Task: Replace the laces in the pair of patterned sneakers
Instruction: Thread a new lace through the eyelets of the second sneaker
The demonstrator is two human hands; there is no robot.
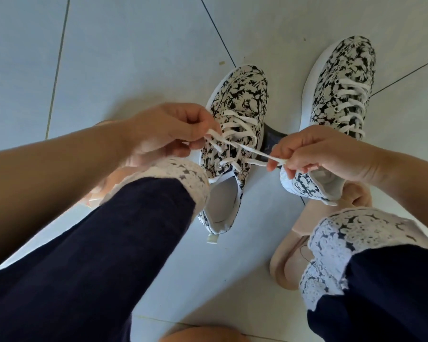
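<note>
Dark navy trouser legs fill the lower frame: left leg (97,255) at 8 o'clock, right leg (381,292) at 5 o'clock. Each ends in a white lace-trimmed cuff (183,174).

Pink slipper (294,248), 5 o'clock, below the right cuff, resting on the floor.

Centre sneaker (242,99), black-and-white floral print, white sole. It stands upright on the floor at frame centre, toe pointing to 12 o'clock, heel opening toward the camera. Its eyelets are threaded with a white lace (245,146) whose two free ends cross above the tongue and run out taut to either side.

Left hand (168,129), 10 o'clock. Thumb and forefinger pinch one lace end, other fingers curled beneath, just beside the sneaker's left edge.

Right hand (319,154), 3 o'clock. Fingertips pinch the other lace end, fingers curled. It sits between the two shoes and covers the middle of the farther one.

Second sneaker (344,67), same print, 2 o'clock, upright, toe to 12 o'clock, near the first but apart from it. White lacing shows across its front.

Dark patch (272,139) on the floor between the sneakers; what it is cannot be told.

Tiled floor (134,58), pale grey, dark grout lines, under everything.
</note>
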